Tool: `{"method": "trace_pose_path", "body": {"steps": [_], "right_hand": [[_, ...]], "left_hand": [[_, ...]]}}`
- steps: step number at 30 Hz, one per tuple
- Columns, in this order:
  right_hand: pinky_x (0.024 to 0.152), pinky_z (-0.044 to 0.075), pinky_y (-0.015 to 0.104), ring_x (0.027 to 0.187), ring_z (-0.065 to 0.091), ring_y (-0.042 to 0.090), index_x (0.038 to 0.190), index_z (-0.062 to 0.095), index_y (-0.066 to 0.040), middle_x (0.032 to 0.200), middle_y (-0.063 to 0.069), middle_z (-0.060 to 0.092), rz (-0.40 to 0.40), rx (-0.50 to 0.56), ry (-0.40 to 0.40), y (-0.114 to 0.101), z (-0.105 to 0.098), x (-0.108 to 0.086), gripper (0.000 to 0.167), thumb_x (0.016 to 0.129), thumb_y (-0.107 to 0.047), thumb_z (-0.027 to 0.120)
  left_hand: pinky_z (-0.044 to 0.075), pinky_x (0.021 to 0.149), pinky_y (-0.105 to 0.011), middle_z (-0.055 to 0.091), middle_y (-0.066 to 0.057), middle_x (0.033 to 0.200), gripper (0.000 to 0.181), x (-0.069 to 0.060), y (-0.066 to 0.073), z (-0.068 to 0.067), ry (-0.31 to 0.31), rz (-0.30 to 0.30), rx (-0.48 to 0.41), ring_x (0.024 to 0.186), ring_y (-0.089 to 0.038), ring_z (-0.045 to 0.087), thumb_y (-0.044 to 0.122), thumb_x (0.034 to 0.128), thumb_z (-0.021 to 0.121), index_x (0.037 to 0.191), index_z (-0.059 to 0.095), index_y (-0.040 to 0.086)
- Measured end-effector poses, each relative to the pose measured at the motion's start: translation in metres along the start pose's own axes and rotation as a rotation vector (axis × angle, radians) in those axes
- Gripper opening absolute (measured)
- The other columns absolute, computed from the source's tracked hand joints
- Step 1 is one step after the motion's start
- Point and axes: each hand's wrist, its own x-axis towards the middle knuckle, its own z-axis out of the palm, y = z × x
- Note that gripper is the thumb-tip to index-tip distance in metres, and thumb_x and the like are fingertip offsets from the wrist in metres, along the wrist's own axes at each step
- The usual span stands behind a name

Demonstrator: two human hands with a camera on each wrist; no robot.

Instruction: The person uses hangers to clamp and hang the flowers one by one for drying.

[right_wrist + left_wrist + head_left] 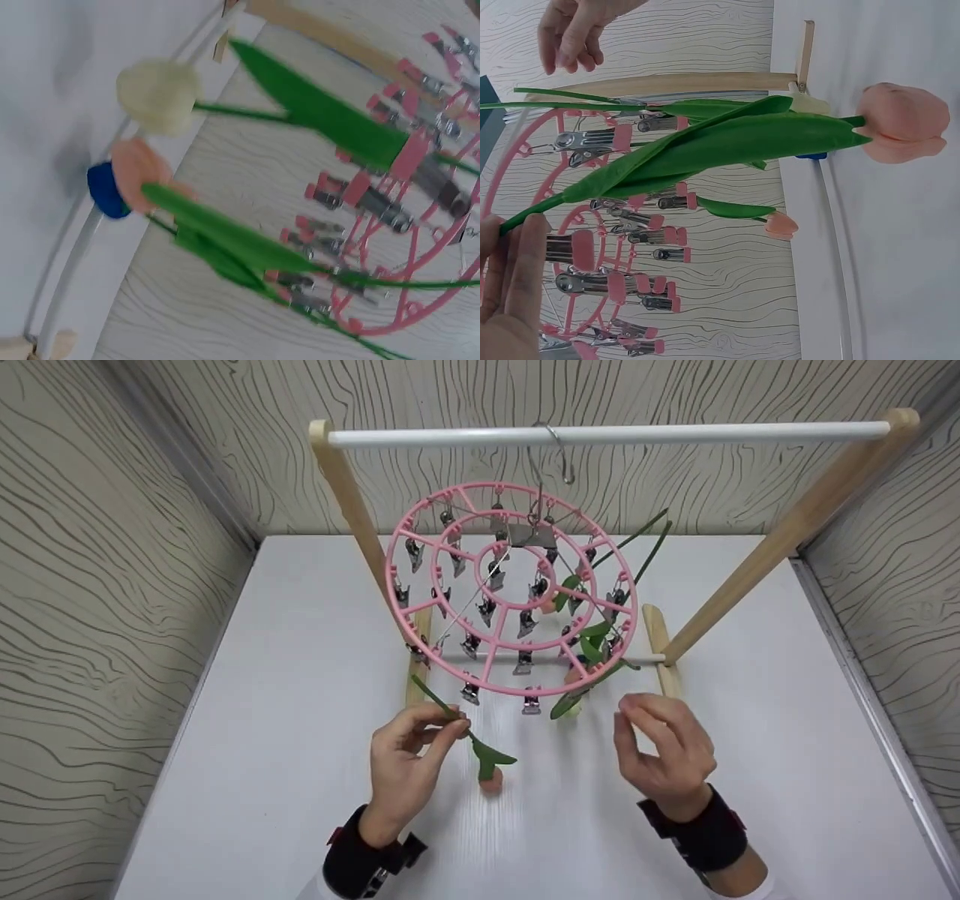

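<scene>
My left hand (409, 765) pinches the green stem of a pink tulip (491, 781) between thumb and fingers, with the bloom hanging downward. In the left wrist view the same tulip (904, 124) spans the picture, its stem end in the left hand (514, 289). To the right, my right hand (667, 750) is raised with bent fingers, thumb and forefinger apart, holding nothing. A round pink clip hanger (491, 664) hangs between and beyond both hands. Its clips hold tulips on the right side, among them a white one (159, 96), a pink one (139, 172) and a blue one (105, 191).
The hanger's metal hook loops over the white bar (450, 436) of a rack with wooden legs (787, 532). A lower white rod (645, 658) joins the feet on the white table (300, 735). Patterned panels (90, 585) stand around it.
</scene>
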Motion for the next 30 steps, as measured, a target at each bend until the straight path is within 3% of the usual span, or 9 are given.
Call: {"method": "trace_pose_path", "body": {"steps": [3,7,13,16,22,30], "right_hand": [[0.077,0.059,0.017,0.060,0.062,0.024,0.075,0.068,0.009,0.066,0.021,0.065,0.052,0.069,-0.034,-0.017,0.004,-0.007,0.024,0.086,-0.011,0.072],[0.079,0.059,0.019,0.070,0.069,0.023,0.082,0.071,0.011,0.074,0.022,0.070,0.151,0.119,-0.151,-0.030,0.009,-0.022,0.025,0.085,-0.014,0.073],[0.092,0.055,0.018,0.088,0.072,0.020,0.108,0.070,0.004,0.100,0.017,0.075,0.319,0.043,-0.366,-0.037,0.017,-0.038,0.039,0.081,-0.023,0.078],[0.093,0.054,0.017,0.096,0.072,0.019,0.117,0.067,0.000,0.111,0.015,0.073,0.403,0.050,-0.445,-0.039,0.022,-0.041,0.048,0.076,-0.019,0.082],[0.089,0.056,0.019,0.102,0.071,0.017,0.123,0.064,-0.003,0.116,0.012,0.071,0.539,0.134,-0.498,-0.039,0.031,-0.038,0.055,0.071,-0.003,0.083],[0.072,0.059,0.017,0.080,0.072,0.011,0.115,0.069,-0.006,0.101,0.009,0.074,0.733,0.244,-0.548,-0.034,0.037,-0.027,0.039,0.077,-0.004,0.077]], "left_hand": [[0.061,0.065,-0.026,0.068,-0.017,0.091,0.018,0.000,0.000,0.000,-0.002,0.001,0.002,0.080,-0.014,0.073,-0.008,0.0827,0.068,0.099,0.066,-0.001],[0.061,0.064,-0.027,0.068,-0.017,0.091,0.018,0.001,0.000,0.000,-0.003,0.005,-0.005,0.081,-0.014,0.073,-0.008,0.0825,0.068,0.099,0.066,-0.001],[0.062,0.065,-0.027,0.068,-0.017,0.091,0.018,0.002,-0.001,0.001,-0.005,0.012,-0.003,0.083,-0.010,0.073,-0.008,0.0825,0.068,0.099,0.066,-0.002],[0.062,0.065,-0.026,0.069,-0.017,0.091,0.018,0.002,-0.002,0.002,-0.005,0.014,-0.001,0.083,-0.010,0.072,-0.008,0.0824,0.068,0.099,0.066,-0.001],[0.062,0.065,-0.027,0.069,-0.017,0.092,0.017,0.002,-0.002,0.004,-0.009,0.015,-0.003,0.082,-0.010,0.072,-0.007,0.0824,0.069,0.098,0.066,-0.001],[0.062,0.066,-0.026,0.069,-0.016,0.091,0.017,0.003,-0.002,0.005,-0.013,0.024,0.020,0.083,-0.009,0.072,-0.006,0.0827,0.069,0.098,0.066,0.000]]}}
